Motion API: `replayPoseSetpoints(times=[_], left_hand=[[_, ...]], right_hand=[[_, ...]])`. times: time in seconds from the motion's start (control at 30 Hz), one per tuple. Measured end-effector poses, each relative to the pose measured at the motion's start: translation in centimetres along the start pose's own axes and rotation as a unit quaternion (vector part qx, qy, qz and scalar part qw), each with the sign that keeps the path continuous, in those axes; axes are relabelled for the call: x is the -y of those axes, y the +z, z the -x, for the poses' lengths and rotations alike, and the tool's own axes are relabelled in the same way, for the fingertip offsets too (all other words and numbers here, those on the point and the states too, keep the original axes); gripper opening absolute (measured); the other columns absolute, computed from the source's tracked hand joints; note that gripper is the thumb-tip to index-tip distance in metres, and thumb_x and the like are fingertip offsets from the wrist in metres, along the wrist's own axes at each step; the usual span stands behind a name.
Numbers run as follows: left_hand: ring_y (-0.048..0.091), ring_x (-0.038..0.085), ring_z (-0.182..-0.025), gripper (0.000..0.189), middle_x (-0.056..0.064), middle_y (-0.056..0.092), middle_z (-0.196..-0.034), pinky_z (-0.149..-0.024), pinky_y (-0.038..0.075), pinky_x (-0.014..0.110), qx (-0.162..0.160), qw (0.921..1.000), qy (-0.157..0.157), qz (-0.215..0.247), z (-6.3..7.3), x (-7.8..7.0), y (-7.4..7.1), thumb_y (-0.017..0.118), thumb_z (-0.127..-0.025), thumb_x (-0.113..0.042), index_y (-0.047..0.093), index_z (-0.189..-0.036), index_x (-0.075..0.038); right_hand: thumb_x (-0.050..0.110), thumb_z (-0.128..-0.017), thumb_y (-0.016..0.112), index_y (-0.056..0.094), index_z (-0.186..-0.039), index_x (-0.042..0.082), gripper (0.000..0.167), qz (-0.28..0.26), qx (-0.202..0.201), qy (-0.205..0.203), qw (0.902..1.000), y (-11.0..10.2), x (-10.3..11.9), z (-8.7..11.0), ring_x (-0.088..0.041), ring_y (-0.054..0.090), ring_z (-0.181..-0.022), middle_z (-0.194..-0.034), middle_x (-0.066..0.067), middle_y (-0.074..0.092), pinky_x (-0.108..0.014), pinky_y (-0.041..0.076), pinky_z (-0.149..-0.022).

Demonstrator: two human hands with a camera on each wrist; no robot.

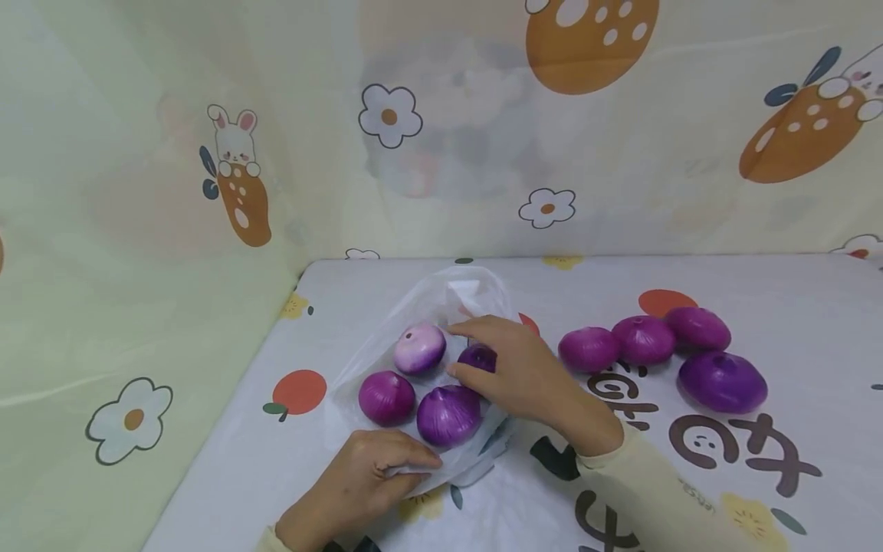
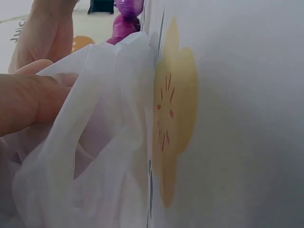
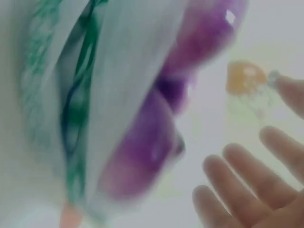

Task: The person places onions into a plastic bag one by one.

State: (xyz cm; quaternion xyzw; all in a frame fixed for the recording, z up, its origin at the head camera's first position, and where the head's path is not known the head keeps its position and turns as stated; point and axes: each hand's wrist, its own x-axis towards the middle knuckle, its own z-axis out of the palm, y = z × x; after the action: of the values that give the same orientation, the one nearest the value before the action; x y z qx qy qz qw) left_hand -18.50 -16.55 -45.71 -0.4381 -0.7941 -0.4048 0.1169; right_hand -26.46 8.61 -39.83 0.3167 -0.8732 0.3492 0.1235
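Observation:
A thin translucent plastic bag [image 1: 431, 295] lies on the cloth with its side spread, and several purple onions rest in it: a pale one [image 1: 419, 349], a magenta one [image 1: 387, 399] and a large one [image 1: 448, 416] among them. My left hand [image 1: 372, 475] pinches the near edge of the bag [image 2: 111, 118]. Over the bag's right side, my right hand [image 1: 513, 368] is beside a dark onion [image 1: 477, 356], partly covering it in the head view. Its fingers [image 3: 247, 178] look spread and apart from the onions in the blurred right wrist view.
To the right sits a group of onions: two magenta ones [image 1: 589, 349] [image 1: 643, 340], another behind [image 1: 697, 329] and a larger, darker one [image 1: 722, 382] in front. A printed cloth [image 1: 221, 491] covers the table. Patterned curtains [image 1: 455, 176] stand at the back and left.

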Motion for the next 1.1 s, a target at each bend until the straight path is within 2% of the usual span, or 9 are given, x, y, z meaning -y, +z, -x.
replayPoseSetpoints(times=[0.13,0.27,0.47,0.67,0.9,1.1], left_hand=[[0.075,0.009,-0.091,0.032,-0.001,0.08,-0.095,-0.084,0.058,0.018,-0.002,1.0,0.001,0.0,0.0,0.1,0.0,0.076,-0.078,0.014,0.082,-0.1,-0.009],[0.075,0.009,-0.091,0.032,0.0,0.08,-0.094,-0.083,0.058,0.017,-0.003,0.9999,-0.009,0.01,0.0,0.2,0.0,0.076,-0.076,0.015,0.082,-0.098,-0.008],[0.075,0.01,-0.09,0.033,0.0,0.08,-0.094,-0.082,0.058,0.017,-0.007,0.9999,-0.008,0.008,0.1,0.3,0.0,0.076,-0.076,0.016,0.082,-0.098,-0.008],[0.075,0.01,-0.09,0.034,0.0,0.08,-0.094,-0.082,0.058,0.017,-0.011,0.9999,-0.009,0.009,0.2,0.2,0.0,0.076,-0.076,0.016,0.082,-0.098,-0.008],[0.075,0.011,-0.091,0.034,0.001,0.08,-0.095,-0.082,0.059,0.018,-0.011,0.9999,-0.002,0.008,0.0,0.0,0.1,0.075,-0.076,0.016,0.082,-0.099,-0.008],[0.075,0.011,-0.091,0.034,0.0,0.08,-0.095,-0.082,0.058,0.017,-0.013,0.9998,-0.005,0.011,0.0,-0.1,0.2,0.075,-0.076,0.017,0.082,-0.099,-0.008]], right_hand=[[0.018,-0.087,0.085,0.073,-0.127,0.006,0.043,0.023,-0.048,0.006,0.9986,-2.2,-1.2,1.3,-0.031,0.068,-0.121,-0.127,-0.01,0.074,-0.054,0.055,-0.102],[0.016,-0.087,0.083,0.071,-0.128,0.003,0.045,0.072,-0.065,0.064,0.9932,-4.1,-3.0,2.5,-0.036,0.066,-0.121,-0.127,-0.017,0.072,-0.058,0.055,-0.1],[0.022,-0.09,0.08,0.065,-0.138,0.002,0.054,0.12,-0.02,0.168,0.9783,-5.7,-5.3,3.5,-0.045,0.057,-0.129,-0.137,-0.025,0.063,-0.066,0.048,-0.104],[0.026,-0.092,0.076,0.058,-0.144,0.002,0.061,0.134,0.045,0.225,0.9639,-6.0,-6.6,3.6,-0.052,0.05,-0.133,-0.146,-0.031,0.053,-0.07,0.046,-0.104],[0.03,-0.091,0.078,0.058,-0.144,-0.001,0.065,0.148,0.084,0.246,0.9543,-6.0,-7.1,3.8,-0.054,0.05,-0.132,-0.143,-0.032,0.055,-0.071,0.045,-0.103],[0.03,-0.09,0.079,0.058,-0.142,-0.004,0.066,0.147,0.114,0.236,0.9537,-5.7,-7.3,3.8,-0.052,0.056,-0.126,-0.137,-0.031,0.061,-0.069,0.048,-0.101]])
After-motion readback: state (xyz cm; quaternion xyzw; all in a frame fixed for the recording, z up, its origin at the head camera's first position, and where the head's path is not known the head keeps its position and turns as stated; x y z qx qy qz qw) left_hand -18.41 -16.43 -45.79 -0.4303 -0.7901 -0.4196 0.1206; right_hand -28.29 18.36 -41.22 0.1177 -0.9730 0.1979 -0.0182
